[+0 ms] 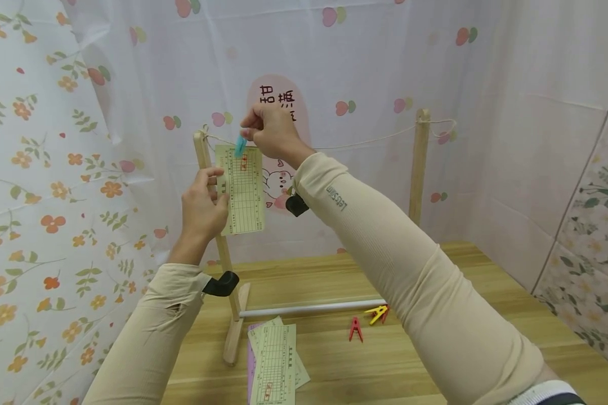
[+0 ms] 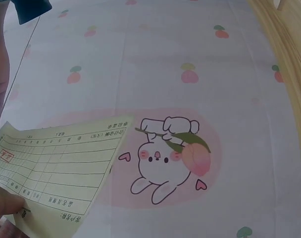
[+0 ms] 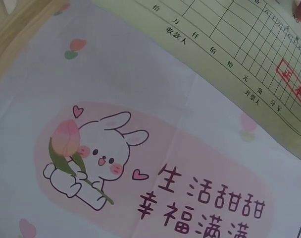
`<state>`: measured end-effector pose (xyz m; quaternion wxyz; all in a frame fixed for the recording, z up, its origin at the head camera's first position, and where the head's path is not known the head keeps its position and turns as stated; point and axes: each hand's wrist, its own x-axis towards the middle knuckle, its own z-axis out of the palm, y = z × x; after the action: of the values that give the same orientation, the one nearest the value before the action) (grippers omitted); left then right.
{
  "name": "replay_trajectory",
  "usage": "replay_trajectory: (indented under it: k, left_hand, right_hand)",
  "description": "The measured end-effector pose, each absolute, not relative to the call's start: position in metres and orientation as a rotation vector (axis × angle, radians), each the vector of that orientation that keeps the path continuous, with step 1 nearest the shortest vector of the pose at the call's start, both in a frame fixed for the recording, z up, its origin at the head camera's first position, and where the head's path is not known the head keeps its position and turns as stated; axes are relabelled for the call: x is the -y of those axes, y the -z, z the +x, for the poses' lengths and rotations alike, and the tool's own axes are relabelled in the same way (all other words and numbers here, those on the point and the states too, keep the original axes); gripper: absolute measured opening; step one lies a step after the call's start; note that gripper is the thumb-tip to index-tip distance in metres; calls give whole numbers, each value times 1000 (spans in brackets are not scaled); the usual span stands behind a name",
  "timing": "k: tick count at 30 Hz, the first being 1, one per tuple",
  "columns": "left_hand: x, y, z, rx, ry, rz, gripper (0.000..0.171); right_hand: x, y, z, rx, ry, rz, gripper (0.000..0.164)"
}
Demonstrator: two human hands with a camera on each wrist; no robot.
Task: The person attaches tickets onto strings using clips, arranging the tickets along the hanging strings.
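Pegging the slip to the string at its left end seemed in hand: the left hand pinched the slip's left edge, the right hand a peg at its top, likely needing release next.

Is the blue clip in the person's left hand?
No, the right hand pinches the blue clip, while the left hand holds the paper slip.

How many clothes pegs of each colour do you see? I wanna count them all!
Blue peg: 1
Yellow peg: 1
Red pegs: 2, one partly hidden
Total in sight: 4
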<state>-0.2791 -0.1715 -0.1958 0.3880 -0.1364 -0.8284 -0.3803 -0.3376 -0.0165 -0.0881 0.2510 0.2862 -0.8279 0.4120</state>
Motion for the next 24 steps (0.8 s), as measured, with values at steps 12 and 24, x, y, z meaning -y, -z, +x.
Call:
replay_trajectory:
  k: [12,24]
  left_hand:
    - [173,196,-279,2114,948,-351,40]
    - [174,196,-280,2112,928,-365,39]
  right_hand:
    - [17,89,-337,2291,-1118,793,11]
    - [13,86,-332,2370,-1092,823,26]
